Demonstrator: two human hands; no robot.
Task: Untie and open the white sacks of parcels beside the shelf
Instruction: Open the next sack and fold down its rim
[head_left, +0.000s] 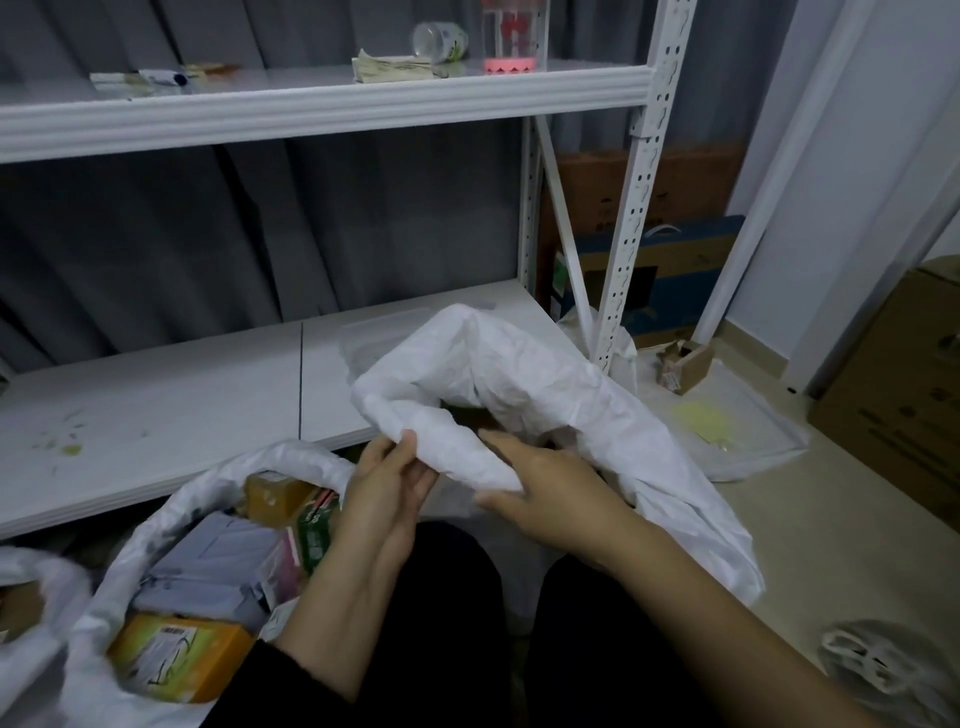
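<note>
the white sack (519, 374) rim is clamped in the fingers of left hand (384, 493) and right hand (556, 493); mouth judged half open, wider pull needed.

white sack (519, 374), white shelf (322, 98), grey curtain (260, 218), orange parcel (176, 660).

You can pass a hand over the lower shelf board's (156, 405) left front edge; the white sack (519, 374) and post (631, 234) block its right corner.
</note>
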